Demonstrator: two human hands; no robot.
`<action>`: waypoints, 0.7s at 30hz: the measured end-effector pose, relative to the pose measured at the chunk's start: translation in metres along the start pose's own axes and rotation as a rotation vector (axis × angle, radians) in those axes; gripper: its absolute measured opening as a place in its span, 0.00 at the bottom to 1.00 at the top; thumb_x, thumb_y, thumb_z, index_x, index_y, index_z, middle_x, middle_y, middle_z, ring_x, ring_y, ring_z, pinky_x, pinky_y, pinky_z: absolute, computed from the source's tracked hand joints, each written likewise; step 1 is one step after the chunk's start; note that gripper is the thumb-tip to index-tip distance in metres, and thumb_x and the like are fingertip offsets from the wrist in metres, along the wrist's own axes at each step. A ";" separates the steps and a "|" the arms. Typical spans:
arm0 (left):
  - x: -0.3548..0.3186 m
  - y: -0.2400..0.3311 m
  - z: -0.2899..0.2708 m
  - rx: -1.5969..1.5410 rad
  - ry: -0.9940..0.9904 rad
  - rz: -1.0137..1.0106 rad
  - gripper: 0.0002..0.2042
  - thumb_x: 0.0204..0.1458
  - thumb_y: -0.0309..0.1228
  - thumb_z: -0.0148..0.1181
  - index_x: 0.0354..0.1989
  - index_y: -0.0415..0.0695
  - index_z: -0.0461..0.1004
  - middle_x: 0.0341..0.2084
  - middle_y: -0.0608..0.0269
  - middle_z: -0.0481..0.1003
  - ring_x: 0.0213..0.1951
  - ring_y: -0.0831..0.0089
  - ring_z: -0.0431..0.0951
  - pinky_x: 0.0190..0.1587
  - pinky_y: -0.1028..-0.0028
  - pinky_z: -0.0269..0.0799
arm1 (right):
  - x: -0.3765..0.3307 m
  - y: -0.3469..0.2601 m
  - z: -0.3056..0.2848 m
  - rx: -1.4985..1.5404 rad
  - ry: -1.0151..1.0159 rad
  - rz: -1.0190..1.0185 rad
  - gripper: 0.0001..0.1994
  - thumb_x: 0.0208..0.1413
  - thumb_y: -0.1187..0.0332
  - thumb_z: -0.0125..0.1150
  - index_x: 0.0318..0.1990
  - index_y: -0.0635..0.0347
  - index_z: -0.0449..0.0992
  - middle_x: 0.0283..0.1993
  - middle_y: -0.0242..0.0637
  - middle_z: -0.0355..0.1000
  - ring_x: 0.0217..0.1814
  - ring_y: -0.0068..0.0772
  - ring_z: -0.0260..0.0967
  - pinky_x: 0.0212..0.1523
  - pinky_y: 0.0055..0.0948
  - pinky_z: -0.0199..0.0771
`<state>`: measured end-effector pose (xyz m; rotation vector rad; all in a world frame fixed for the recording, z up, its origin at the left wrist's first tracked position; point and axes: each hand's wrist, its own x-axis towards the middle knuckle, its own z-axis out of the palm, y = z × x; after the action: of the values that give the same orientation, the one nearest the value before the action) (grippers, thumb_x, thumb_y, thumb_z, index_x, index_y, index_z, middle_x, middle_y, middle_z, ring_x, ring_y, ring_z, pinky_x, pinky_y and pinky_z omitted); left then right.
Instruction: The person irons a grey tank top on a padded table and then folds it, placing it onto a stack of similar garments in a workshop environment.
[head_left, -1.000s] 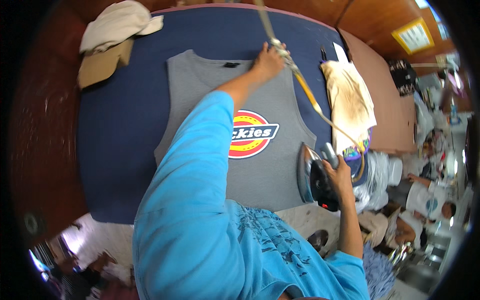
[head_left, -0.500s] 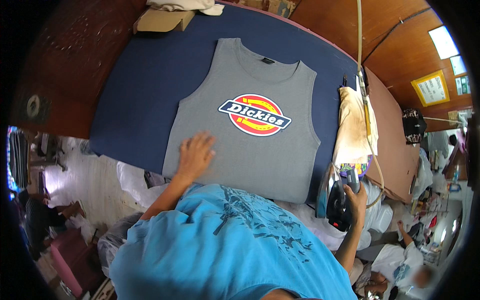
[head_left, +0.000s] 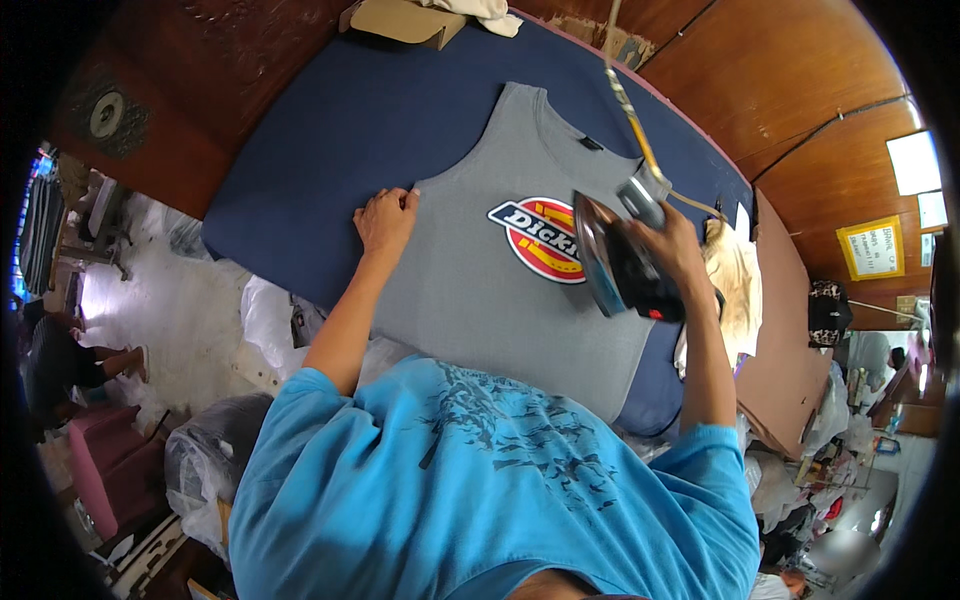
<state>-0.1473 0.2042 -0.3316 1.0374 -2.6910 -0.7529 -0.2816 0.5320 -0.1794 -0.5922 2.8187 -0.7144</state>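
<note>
In the head view, one grey sleeveless shirt (head_left: 500,270) is laid flat on the blue padded ironing table (head_left: 330,130), its neck toward the far edge and its hem at the near edge. One round red, yellow and blue print (head_left: 540,235) is seen at the chest.

The left hand (head_left: 385,218) is pressed on the shirt's left side edge, just below the armhole, fingers together and curled onto the cloth; nothing is gripped in it. The right hand (head_left: 672,245) is closed around the handle of one iron (head_left: 620,265), which is held tilted, soleplate turned leftward, above the right part of the shirt beside the print and not in contact with the cloth. One cord (head_left: 630,110) is run up from the iron toward the far edge.

The step in hand is judged to be the iron's approach, with the cloth steadied. For the next move, the soleplate would need to be levelled and lowered flat, well apart from the left fingers.

One cardboard box (head_left: 400,20) is set at the far left corner, and one cream cloth (head_left: 735,275) lies at the right edge.
</note>
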 end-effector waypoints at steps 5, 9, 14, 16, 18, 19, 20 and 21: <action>0.012 -0.003 0.023 0.006 0.137 0.165 0.10 0.50 0.38 0.55 0.29 0.46 0.75 0.27 0.66 0.73 0.36 0.67 0.72 0.45 0.65 0.58 | 0.129 -0.045 0.039 -0.052 0.000 -0.015 0.30 0.49 0.47 0.54 0.41 0.74 0.72 0.38 0.64 0.70 0.45 0.56 0.70 0.45 0.40 0.68; 0.010 -0.010 0.028 -0.009 0.214 0.215 0.09 0.50 0.37 0.55 0.27 0.45 0.74 0.26 0.66 0.72 0.34 0.68 0.71 0.43 0.68 0.58 | 0.211 -0.073 0.075 -0.084 -0.044 0.030 0.28 0.51 0.49 0.51 0.41 0.73 0.72 0.41 0.65 0.69 0.49 0.59 0.66 0.48 0.42 0.65; 0.012 -0.008 0.028 -0.005 0.187 0.197 0.09 0.50 0.38 0.56 0.27 0.45 0.74 0.26 0.66 0.72 0.33 0.68 0.70 0.44 0.68 0.57 | 0.260 -0.075 0.102 -0.103 0.009 0.086 0.28 0.53 0.49 0.49 0.42 0.72 0.72 0.42 0.64 0.69 0.50 0.59 0.65 0.50 0.43 0.65; 0.012 -0.005 0.026 -0.009 0.176 0.200 0.09 0.49 0.38 0.56 0.26 0.45 0.74 0.26 0.66 0.72 0.33 0.68 0.70 0.44 0.68 0.57 | 0.280 -0.070 0.099 -0.123 0.013 0.055 0.28 0.53 0.48 0.49 0.42 0.72 0.72 0.42 0.64 0.68 0.50 0.60 0.65 0.50 0.43 0.66; 0.013 -0.003 0.026 -0.012 0.181 0.197 0.09 0.49 0.38 0.56 0.26 0.45 0.74 0.26 0.66 0.72 0.33 0.68 0.70 0.44 0.68 0.58 | 0.285 -0.070 0.098 -0.119 0.056 0.100 0.28 0.53 0.48 0.49 0.40 0.72 0.73 0.42 0.63 0.69 0.49 0.61 0.65 0.49 0.44 0.66; 0.014 -0.004 0.026 -0.011 0.183 0.197 0.09 0.49 0.37 0.56 0.26 0.45 0.73 0.26 0.66 0.72 0.33 0.68 0.70 0.44 0.68 0.58 | 0.288 -0.066 0.101 -0.125 0.059 0.088 0.28 0.53 0.48 0.49 0.40 0.72 0.73 0.42 0.63 0.69 0.49 0.61 0.65 0.49 0.44 0.66; 0.013 -0.003 0.027 -0.009 0.184 0.198 0.09 0.49 0.37 0.56 0.25 0.45 0.73 0.25 0.66 0.72 0.33 0.68 0.70 0.44 0.68 0.58 | 0.290 -0.061 0.102 -0.130 0.063 0.077 0.28 0.53 0.48 0.49 0.40 0.72 0.73 0.42 0.63 0.69 0.49 0.61 0.65 0.49 0.44 0.66; 0.013 -0.004 0.027 -0.016 0.183 0.196 0.09 0.49 0.37 0.56 0.25 0.45 0.73 0.25 0.66 0.72 0.33 0.68 0.70 0.43 0.68 0.58 | 0.287 -0.062 0.103 -0.134 0.065 0.075 0.28 0.52 0.48 0.50 0.40 0.72 0.73 0.41 0.63 0.69 0.49 0.61 0.65 0.49 0.44 0.66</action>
<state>-0.1636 0.2038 -0.3570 0.7818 -2.5769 -0.6105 -0.4939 0.3186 -0.2582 -0.4885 2.9490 -0.5442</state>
